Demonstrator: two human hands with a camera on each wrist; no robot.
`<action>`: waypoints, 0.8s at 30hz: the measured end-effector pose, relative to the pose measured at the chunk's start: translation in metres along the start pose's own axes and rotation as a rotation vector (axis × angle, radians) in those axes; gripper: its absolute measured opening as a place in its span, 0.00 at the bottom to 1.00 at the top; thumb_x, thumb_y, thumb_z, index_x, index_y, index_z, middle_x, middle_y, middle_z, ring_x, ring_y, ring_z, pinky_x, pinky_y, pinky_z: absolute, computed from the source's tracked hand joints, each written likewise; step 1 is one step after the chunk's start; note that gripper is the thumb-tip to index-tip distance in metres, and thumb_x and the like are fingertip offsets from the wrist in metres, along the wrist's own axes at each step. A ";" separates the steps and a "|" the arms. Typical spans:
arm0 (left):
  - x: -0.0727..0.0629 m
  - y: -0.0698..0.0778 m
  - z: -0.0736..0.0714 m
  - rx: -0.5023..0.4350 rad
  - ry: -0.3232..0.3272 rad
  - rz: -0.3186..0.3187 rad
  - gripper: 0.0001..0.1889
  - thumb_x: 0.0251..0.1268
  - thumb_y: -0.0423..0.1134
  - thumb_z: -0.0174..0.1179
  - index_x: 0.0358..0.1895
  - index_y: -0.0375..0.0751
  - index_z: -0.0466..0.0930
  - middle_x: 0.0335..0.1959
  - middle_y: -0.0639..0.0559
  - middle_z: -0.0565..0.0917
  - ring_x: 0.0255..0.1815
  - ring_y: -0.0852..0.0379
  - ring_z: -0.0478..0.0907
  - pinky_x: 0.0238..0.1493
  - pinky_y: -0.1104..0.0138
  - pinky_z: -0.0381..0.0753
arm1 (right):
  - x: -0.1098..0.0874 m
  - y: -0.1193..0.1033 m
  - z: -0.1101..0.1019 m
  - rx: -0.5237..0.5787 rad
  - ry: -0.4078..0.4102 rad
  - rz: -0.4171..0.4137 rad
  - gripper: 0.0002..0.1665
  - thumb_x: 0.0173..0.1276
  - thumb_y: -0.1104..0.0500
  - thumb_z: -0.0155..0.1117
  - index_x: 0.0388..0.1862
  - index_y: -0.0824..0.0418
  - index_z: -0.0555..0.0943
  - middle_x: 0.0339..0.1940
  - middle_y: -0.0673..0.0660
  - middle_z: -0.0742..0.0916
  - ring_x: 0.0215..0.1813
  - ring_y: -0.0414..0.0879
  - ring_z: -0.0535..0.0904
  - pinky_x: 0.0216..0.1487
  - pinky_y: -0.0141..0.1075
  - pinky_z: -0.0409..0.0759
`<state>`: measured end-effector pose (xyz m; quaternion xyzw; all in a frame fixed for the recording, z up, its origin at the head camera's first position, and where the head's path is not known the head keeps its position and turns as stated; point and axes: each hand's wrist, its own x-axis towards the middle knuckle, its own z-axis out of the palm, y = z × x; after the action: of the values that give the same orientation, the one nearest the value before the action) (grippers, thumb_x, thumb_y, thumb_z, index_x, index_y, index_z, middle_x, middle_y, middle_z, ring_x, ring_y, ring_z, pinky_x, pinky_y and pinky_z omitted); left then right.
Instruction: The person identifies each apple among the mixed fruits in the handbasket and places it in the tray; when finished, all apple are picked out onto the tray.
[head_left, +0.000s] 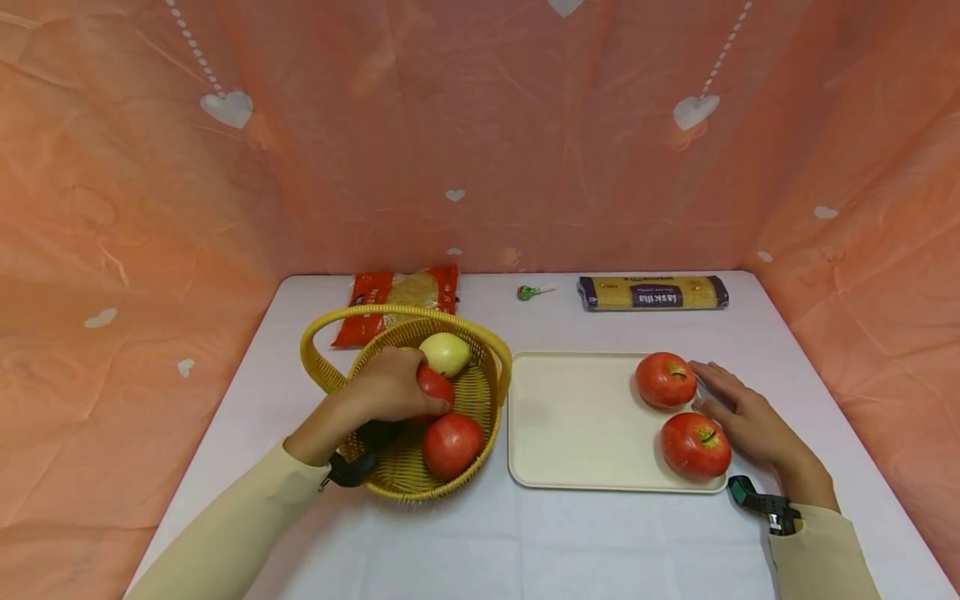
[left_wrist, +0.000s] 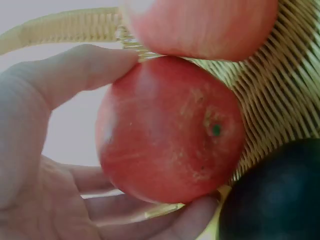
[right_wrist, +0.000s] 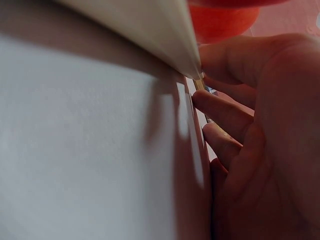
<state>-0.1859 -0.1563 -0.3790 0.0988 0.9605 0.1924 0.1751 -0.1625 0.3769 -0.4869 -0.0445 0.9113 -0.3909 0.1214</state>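
Observation:
My left hand (head_left: 393,385) reaches into the yellow wicker basket (head_left: 495,333) and grips a red apple (left_wrist: 170,130), thumb on one side and fingers around the other. Beside that apple lie another red apple (head_left: 453,446), a pale yellow-green fruit (head_left: 446,354) and a dark, rounded item (left_wrist: 275,195) whose kind I cannot tell. At the right edge of the cream tray (head_left: 570,417) is my right hand (head_left: 753,421), its fingers extended and loosely bent, holding nothing. Two red apples (head_left: 666,380) sit on the tray's right part, close to that hand.
Behind the basket lies a red packet (head_left: 367,304) with a clear window. A small lollipop (head_left: 527,292) and a yellow-and-purple pasta pack (head_left: 652,294) lie along the table's back edge. Orange cloth (head_left: 480,150) with hearts encloses the white table (head_left: 570,542).

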 end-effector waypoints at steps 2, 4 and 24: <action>-0.003 -0.004 -0.004 -0.041 0.025 0.048 0.40 0.56 0.56 0.81 0.66 0.32 0.82 0.55 0.39 0.87 0.54 0.44 0.84 0.54 0.51 0.89 | 0.000 0.000 0.000 0.002 0.000 0.000 0.42 0.87 0.48 0.59 0.92 0.52 0.58 0.91 0.73 0.54 0.90 0.78 0.43 0.73 0.87 0.49; -0.006 -0.008 -0.006 -0.095 0.045 0.086 0.43 0.57 0.53 0.79 0.73 0.32 0.78 0.61 0.37 0.86 0.59 0.42 0.84 0.59 0.48 0.89 | 0.000 0.000 0.000 0.003 0.000 0.002 0.42 0.87 0.48 0.59 0.92 0.52 0.58 0.91 0.73 0.54 0.90 0.77 0.43 0.73 0.87 0.49; -0.051 0.003 -0.001 -0.350 -0.058 0.526 0.42 0.58 0.46 0.81 0.78 0.53 0.76 0.65 0.58 0.86 0.64 0.54 0.81 0.65 0.55 0.86 | 0.000 -0.001 0.000 0.000 0.004 -0.007 0.42 0.86 0.48 0.59 0.92 0.53 0.58 0.91 0.74 0.54 0.90 0.78 0.43 0.73 0.87 0.48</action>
<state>-0.1389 -0.1668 -0.3613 0.3175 0.8490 0.3905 0.1611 -0.1624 0.3766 -0.4866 -0.0470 0.9113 -0.3915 0.1183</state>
